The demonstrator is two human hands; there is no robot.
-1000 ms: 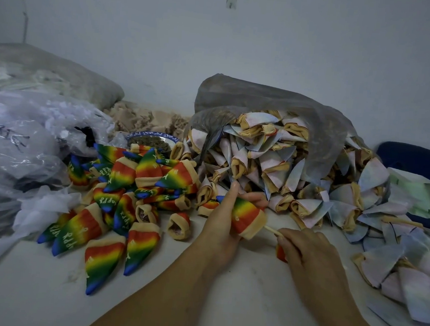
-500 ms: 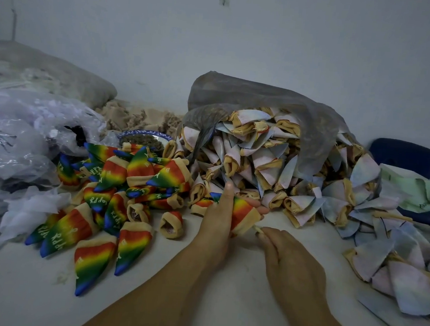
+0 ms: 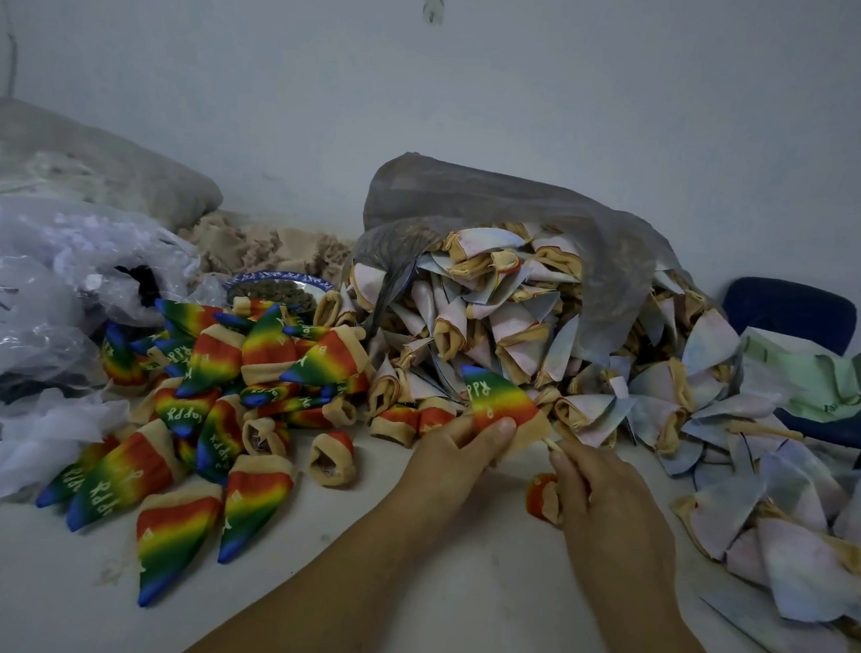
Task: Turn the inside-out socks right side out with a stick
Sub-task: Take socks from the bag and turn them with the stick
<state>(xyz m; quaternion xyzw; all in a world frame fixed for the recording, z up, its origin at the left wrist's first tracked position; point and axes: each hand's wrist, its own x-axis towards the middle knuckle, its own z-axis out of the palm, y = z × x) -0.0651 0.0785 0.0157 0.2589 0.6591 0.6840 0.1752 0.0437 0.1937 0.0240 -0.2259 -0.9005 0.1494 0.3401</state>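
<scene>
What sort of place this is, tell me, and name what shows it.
Probably a small sock-finishing workroom: a heap of rainbow socks, a grey sack spilling pale inside-out socks, and plastic bags on one white table.

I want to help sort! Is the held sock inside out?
Right side out: the rainbow-striped fabric sock in the left hand shows bright colours and white letters.

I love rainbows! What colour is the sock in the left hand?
The sock is rainbow-striped, blue tip to red; head view.

Both forearms reach forward — left hand (image 3: 460, 449) clenched, thumb on top; right hand (image 3: 605, 500) pinching, just beside it.
</scene>
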